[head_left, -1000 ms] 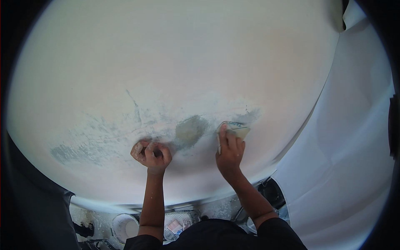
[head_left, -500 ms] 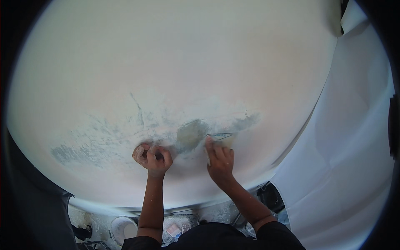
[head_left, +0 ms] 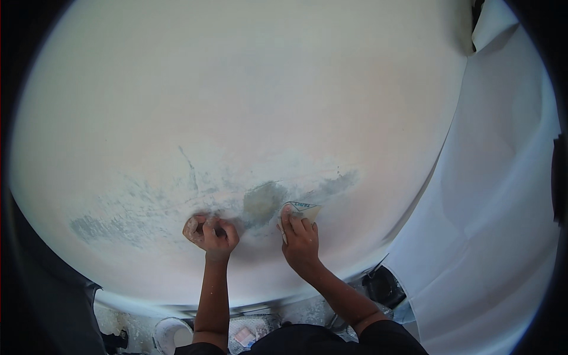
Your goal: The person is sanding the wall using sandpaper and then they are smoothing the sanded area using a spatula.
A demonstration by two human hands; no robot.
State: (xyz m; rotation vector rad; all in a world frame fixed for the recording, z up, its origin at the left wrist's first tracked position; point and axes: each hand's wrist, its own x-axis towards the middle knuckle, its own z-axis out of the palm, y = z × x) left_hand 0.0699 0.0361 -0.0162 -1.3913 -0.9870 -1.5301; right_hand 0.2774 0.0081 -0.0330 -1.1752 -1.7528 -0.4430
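A large, curved pale panel (head_left: 254, 89) fills most of the head view, with smeared grey marks and a darker grey-olive patch (head_left: 260, 201) low in its middle. My left hand (head_left: 211, 235) rests on it left of that patch, fingers curled and dusty; whatever they may hold is hidden. My right hand (head_left: 299, 242) grips a folded beige sheet with green printing, like sandpaper (head_left: 309, 213), pressed to the panel at the patch's lower right edge.
A white sheet (head_left: 485, 195) drapes down the right side, and dark material (head_left: 53, 296) lies at lower left. Below the panel's edge are a white bucket (head_left: 168, 334), a speckled tray (head_left: 257, 325) with a small pink item, and a black container (head_left: 381, 287).
My right hand with the folded sheet has moved left and down to beside the darker patch. My left hand stays curled in much the same place, slightly lower in the picture.
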